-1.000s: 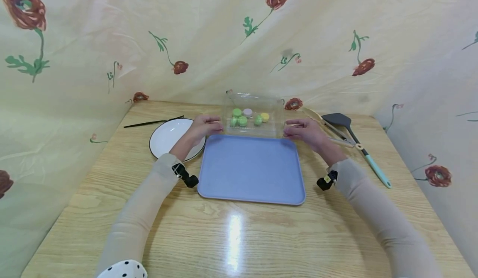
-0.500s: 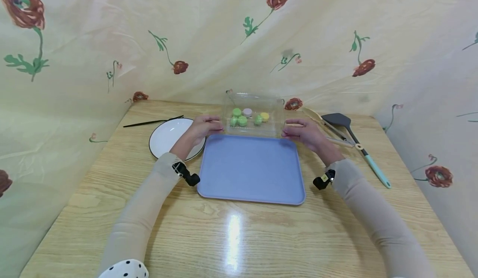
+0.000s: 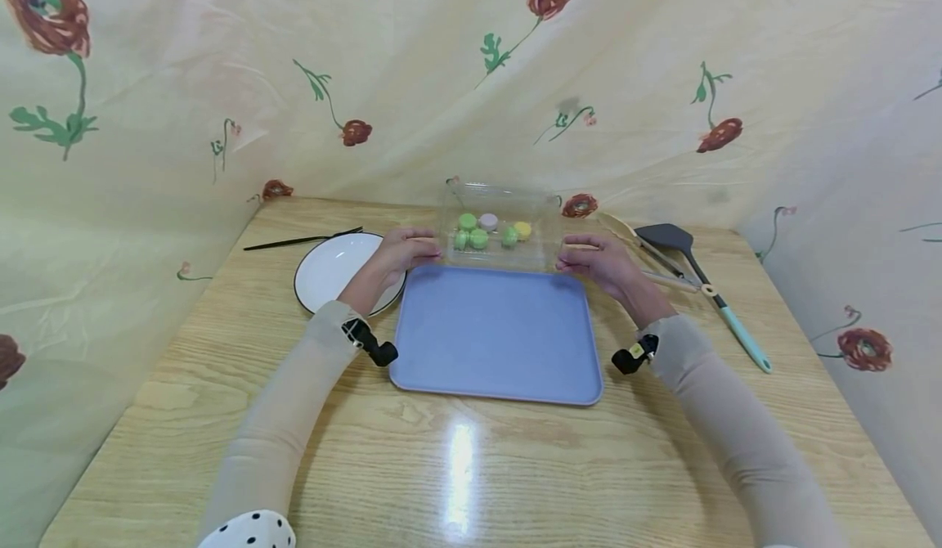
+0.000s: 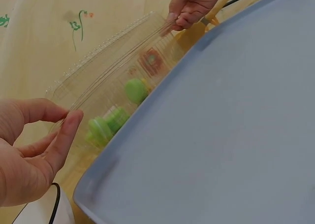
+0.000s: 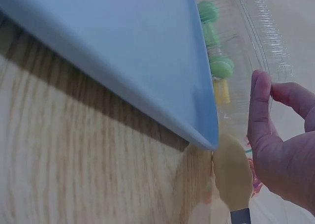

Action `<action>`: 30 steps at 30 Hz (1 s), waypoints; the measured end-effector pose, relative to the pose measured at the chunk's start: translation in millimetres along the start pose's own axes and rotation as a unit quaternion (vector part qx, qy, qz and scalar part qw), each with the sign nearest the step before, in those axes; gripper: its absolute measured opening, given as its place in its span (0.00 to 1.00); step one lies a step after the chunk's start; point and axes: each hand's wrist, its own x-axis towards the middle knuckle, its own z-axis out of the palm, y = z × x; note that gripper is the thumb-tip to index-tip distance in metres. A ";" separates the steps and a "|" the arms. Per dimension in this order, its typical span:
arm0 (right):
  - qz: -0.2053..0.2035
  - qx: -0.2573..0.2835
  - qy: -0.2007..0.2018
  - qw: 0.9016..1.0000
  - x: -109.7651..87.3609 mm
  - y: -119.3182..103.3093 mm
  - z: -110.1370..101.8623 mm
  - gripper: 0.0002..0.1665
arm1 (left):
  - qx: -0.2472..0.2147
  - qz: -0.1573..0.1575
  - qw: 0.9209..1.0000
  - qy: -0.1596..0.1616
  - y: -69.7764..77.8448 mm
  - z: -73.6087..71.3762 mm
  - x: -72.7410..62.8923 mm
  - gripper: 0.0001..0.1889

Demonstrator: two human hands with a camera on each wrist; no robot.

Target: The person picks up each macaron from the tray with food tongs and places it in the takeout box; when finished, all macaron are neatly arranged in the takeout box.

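Note:
A clear plastic food box point(image 3: 500, 198) stands at the back of the table, behind the blue tray point(image 3: 496, 335). Inside it lie several green macarons point(image 3: 478, 239), a lilac one point(image 3: 488, 222) and a yellow macaron point(image 3: 522, 230). My left hand point(image 3: 401, 252) pinches the left end of the box's rim between thumb and fingers, plain in the left wrist view point(image 4: 34, 150). At the other end, my right hand point(image 3: 599, 263) pinches the rim the same way; the right wrist view shows its thumb and fingertips point(image 5: 261, 81) meeting there.
A white dark-rimmed plate point(image 3: 324, 278) lies left of the tray, partly under my left forearm, with a black fork point(image 3: 287, 243) behind it. To the right lie tongs point(image 3: 673, 281) and a dark spatula point(image 3: 665, 235) with a turquoise handle. A flowered cloth point(image 3: 412, 57) hangs behind.
Both wrists have shifted slightly inward, the right one a little more. The box and the macarons stay practically where they were, with both hands at the rim throughout.

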 end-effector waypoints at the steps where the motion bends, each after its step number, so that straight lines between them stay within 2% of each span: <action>1: -0.002 0.002 0.001 1.000 -0.1 0.1 0.7 0.38 | -0.001 -0.001 1.000 0.001 0.3 0.2 -0.6 0.26; 11: -0.023 -0.008 0.009 1.000 -0.1 2.8 5.8 0.36 | -0.005 -0.003 1.000 0.017 1.0 1.0 -2.3 0.26; 20: -0.007 0.000 0.008 1.000 1.1 2.7 6.8 0.33 | -0.020 0.002 1.000 0.022 -1.1 2.6 -1.2 0.26; 30: -0.007 -0.002 -0.014 1.000 -0.9 4.7 3.4 0.34 | 0.031 0.006 0.999 -0.004 -3.4 -5.7 -0.9 0.25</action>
